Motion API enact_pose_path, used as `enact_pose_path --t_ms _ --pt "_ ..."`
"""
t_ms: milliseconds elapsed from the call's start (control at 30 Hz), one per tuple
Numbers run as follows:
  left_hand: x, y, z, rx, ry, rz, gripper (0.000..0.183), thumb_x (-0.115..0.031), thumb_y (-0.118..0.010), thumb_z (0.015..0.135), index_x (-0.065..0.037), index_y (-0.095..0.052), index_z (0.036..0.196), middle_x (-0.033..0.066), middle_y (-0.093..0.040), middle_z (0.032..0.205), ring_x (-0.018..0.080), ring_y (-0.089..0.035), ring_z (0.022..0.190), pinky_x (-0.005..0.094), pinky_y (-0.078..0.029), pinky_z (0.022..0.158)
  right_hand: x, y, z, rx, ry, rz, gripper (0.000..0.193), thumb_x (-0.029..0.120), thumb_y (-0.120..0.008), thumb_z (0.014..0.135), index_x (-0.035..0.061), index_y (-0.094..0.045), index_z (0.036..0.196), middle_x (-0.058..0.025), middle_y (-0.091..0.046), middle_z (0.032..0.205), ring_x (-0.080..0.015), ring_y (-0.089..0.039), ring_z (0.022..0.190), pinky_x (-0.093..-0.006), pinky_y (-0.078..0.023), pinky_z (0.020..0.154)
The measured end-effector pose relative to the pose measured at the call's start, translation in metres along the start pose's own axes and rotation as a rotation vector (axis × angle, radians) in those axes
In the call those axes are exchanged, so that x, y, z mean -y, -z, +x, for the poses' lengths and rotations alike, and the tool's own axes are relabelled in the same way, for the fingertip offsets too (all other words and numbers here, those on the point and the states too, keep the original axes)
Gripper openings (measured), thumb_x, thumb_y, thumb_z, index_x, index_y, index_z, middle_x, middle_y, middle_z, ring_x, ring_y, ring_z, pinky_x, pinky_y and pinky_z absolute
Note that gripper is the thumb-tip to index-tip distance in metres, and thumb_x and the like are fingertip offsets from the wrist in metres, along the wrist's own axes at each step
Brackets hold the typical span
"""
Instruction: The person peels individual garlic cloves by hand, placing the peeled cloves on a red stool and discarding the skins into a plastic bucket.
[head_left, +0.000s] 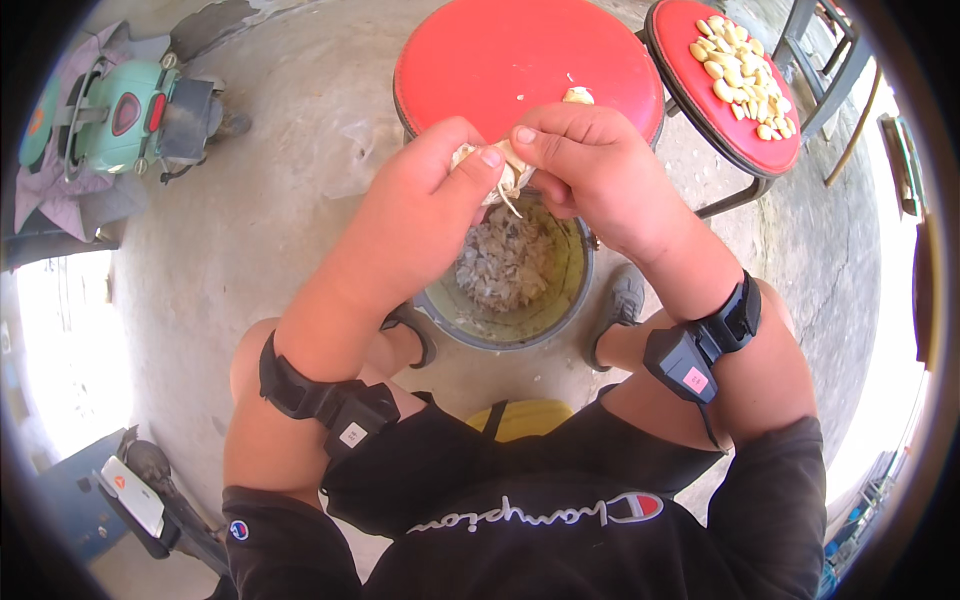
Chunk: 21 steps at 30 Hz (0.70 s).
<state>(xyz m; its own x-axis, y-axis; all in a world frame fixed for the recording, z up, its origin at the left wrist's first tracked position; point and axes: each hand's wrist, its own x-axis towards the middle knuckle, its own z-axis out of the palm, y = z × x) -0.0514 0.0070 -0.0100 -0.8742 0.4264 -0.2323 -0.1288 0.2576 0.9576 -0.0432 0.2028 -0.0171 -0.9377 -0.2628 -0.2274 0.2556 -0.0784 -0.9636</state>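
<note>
Between both hands is a garlic bulb (512, 178) with papery, loose white skin, held above a bucket. My left hand (435, 190) pinches it from the left with thumb and bent fingers. From the other side my right hand (590, 165) grips it, thumb tip pressed near its top. The fingers hide much of the bulb. Below, the round bucket (586, 290) stands on the floor between my feet, holding a heap of pale garlic skins (507, 262). A garlic piece (577, 95) lies on the red stool just beyond my right hand.
A round red stool (500, 60) stands ahead, with skin scraps on it. Right of it, another red stool (775, 152) carries a pile of peeled garlic cloves (735, 70). A mint-green scooter (120, 115) is at far left. A phone on a holder (132, 497) shows at lower left.
</note>
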Motion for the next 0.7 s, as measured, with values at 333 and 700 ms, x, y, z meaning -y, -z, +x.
enact_pose_path --t_ms 333,700 --pt "-0.002 0.001 0.004 0.031 0.069 -0.202 0.021 -0.024 -0.053 0.098 -0.005 -0.059 0.096 0.002 -0.06 0.08 0.008 -0.053 0.069 0.0256 -0.045 0.062 -0.001 0.005 -0.001 0.028 0.108 -0.069 0.023 0.02 -0.058 0.101 -0.0004 -0.069 0.097 0.0031 -0.053 0.067 -0.0043 -0.044 0.057 -0.0216 -0.035 0.05" --pt "0.007 0.024 0.018 0.151 0.078 -0.588 0.025 -0.021 -0.046 0.094 -0.002 -0.06 0.099 0.0049 -0.061 0.083 0.0104 -0.051 0.064 0.0241 -0.041 0.056 -0.003 0.011 0.006 0.054 0.009 0.194 0.025 0.021 -0.052 0.103 0.0005 -0.068 0.102 0.0029 -0.05 0.068 -0.0041 -0.039 0.056 -0.0208 -0.029 0.048"
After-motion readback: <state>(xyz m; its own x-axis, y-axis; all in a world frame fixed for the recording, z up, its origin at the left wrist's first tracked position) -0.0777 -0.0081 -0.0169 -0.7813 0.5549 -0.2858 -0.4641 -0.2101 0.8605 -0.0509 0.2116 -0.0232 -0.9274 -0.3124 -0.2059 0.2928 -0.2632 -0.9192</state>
